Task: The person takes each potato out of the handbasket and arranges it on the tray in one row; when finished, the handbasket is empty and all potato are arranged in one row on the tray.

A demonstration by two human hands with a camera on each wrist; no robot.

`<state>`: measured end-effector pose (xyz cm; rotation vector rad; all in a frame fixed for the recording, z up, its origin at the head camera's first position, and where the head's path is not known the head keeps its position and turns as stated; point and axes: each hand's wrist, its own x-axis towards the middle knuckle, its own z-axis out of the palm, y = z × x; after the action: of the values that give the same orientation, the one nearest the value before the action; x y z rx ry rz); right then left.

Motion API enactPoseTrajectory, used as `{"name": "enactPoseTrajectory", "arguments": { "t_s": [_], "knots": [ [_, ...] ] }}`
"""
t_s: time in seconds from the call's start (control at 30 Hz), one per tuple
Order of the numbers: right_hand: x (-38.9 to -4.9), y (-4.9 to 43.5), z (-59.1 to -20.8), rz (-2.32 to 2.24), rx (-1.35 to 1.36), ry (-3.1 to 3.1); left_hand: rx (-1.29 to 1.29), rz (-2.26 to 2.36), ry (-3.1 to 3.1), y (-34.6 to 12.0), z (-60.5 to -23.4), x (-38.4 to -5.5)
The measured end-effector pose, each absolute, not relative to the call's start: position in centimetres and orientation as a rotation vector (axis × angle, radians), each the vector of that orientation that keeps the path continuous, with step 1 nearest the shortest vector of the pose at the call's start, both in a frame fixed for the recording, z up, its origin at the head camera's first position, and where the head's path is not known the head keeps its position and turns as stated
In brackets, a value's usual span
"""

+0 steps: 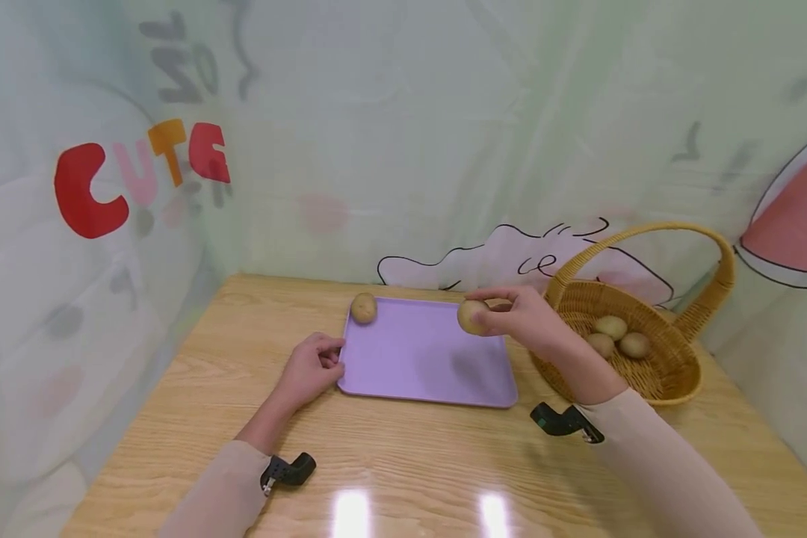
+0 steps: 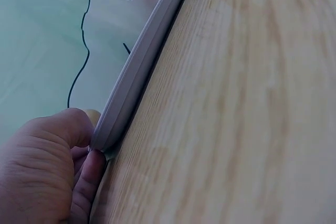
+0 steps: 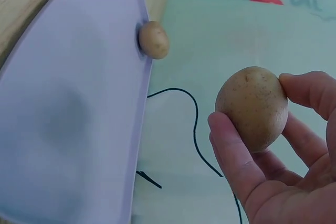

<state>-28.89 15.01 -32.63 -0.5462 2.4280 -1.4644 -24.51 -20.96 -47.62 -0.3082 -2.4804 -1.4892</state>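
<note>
A purple rectangular tray lies on the table. My left hand pinches its left rim, thumb and fingertips meeting at the tray edge in the left wrist view. Over the tray's right part, my right hand holds a round, light-brown potato between thumb and fingers, raised above the surface. Another potato rests at the far left corner of the tray, and it also shows in the right wrist view.
To the right stands a wicker basket with a tall arched handle, holding three potatoes. Wooden tabletop extends in front of the tray. A printed curtain hangs behind the table and along its left side.
</note>
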Motion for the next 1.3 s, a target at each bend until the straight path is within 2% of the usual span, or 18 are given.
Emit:
{"name": "enactPoseTrajectory", "arguments": {
  "t_s": [0.33, 1.3],
  "knots": [
    [-31.5, 12.9, -34.3, -1.584, -0.488, 2.373, -0.300, -1.498, -2.487, -20.7, -47.7, -24.7],
    [-35.8, 5.2, -39.0, -1.621, -0.454, 2.310, -0.310, -1.535, -2.454, -21.1, -47.9, -24.9]
  ]
}}
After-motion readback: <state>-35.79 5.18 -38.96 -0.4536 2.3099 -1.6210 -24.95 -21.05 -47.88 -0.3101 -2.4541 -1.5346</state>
